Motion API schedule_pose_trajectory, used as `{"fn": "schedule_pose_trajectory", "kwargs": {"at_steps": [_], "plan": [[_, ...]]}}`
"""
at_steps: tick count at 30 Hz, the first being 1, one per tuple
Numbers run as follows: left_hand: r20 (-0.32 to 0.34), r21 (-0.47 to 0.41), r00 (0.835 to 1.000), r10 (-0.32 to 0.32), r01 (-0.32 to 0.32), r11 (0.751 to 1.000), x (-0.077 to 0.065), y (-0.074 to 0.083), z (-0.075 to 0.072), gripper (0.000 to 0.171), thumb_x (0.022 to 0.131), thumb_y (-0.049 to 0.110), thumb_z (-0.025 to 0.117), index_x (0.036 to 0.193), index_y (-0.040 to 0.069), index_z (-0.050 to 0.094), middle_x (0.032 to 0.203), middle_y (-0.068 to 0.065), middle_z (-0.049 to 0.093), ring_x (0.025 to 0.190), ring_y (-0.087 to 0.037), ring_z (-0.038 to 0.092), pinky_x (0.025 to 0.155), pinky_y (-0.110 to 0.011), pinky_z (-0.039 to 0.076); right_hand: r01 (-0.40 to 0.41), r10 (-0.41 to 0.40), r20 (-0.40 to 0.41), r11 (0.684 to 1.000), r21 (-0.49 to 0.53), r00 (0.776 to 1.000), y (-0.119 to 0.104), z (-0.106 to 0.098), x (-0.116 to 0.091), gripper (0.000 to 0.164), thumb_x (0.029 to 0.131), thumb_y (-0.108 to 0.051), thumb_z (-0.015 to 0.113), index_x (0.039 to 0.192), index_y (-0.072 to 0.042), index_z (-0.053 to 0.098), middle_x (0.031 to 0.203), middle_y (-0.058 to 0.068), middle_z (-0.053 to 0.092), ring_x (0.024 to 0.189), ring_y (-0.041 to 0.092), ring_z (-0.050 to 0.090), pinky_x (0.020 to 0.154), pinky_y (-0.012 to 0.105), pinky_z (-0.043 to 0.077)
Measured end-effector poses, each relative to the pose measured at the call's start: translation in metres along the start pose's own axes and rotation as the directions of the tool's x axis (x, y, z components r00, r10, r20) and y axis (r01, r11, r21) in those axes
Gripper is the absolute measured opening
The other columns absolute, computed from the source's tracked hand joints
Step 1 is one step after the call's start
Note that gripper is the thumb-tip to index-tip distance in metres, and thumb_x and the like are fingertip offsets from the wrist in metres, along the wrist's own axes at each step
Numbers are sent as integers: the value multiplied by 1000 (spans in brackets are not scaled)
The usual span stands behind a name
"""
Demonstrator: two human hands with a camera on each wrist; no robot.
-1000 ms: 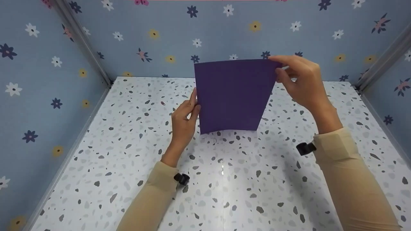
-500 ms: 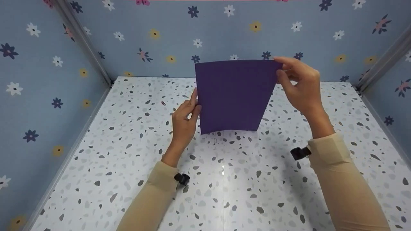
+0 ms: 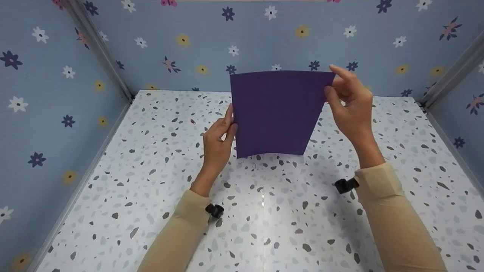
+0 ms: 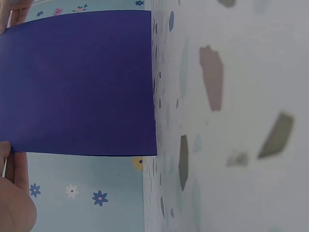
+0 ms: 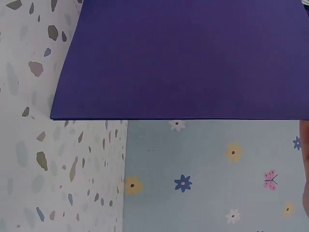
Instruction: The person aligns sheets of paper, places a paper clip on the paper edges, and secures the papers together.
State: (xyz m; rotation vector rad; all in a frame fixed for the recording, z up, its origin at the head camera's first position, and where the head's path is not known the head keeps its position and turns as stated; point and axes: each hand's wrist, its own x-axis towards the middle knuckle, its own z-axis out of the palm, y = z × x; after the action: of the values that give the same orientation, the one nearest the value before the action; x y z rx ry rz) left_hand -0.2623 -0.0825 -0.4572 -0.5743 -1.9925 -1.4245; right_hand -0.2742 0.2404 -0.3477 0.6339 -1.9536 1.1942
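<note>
A purple sheet of paper or thin card (image 3: 280, 113) stands nearly upright, slightly bowed, its lower edge at the tabletop. My left hand (image 3: 218, 143) pinches its left edge about halfway up, thumb in front and the other fingers partly behind. Near the upper right corner, my right hand (image 3: 351, 102) holds the right edge with the thumb on the front face. The right index finger sticks up past the corner. In the left wrist view the sheet (image 4: 82, 87) spans between both hands; in the right wrist view the sheet (image 5: 188, 63) hides most of the background.
A speckled white tabletop (image 3: 242, 226) lies underneath. Blue flowered panels (image 3: 264, 34) rise behind it and at both sides, with grey metal posts (image 3: 100, 49) at the corners. One tiny reddish thing (image 3: 193, 121) lies left of the sheet, too small to identify.
My right hand and forearm have shifted a little left and down, and the index finger has lifted off the sheet's top corner. The left hand and the sheet stay nearly still.
</note>
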Motion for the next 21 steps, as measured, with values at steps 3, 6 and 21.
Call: {"fn": "schedule_pose_trajectory", "kwargs": {"at_steps": [3,6,21], "plan": [[0,-4,1000,1,-1,1000,0,0,0,49,108,10,63,156,8,52,116,-10,74,108,-19,70,89,-26,57,-23,24,-13,999,26,1000,0,3,-3,44,103,-1,65,146,-9,60,96,8,74,84,11,70,80,21,55],[-1,-9,1000,3,-3,1000,0,0,0,48,108,10,63,155,7,52,115,-10,74,109,-19,70,91,-27,58,-27,29,-20,998,60,999,1,6,-6,45,104,-2,65,147,-7,55,99,7,73,86,14,69,80,23,54],[-10,20,1000,3,-3,1000,0,0,1,49,108,10,64,155,8,53,109,-10,74,94,-18,66,78,-25,50,-30,55,-161,988,154,985,6,25,-20,45,105,-2,64,149,-2,54,96,7,70,72,16,56,68,24,45]]}}
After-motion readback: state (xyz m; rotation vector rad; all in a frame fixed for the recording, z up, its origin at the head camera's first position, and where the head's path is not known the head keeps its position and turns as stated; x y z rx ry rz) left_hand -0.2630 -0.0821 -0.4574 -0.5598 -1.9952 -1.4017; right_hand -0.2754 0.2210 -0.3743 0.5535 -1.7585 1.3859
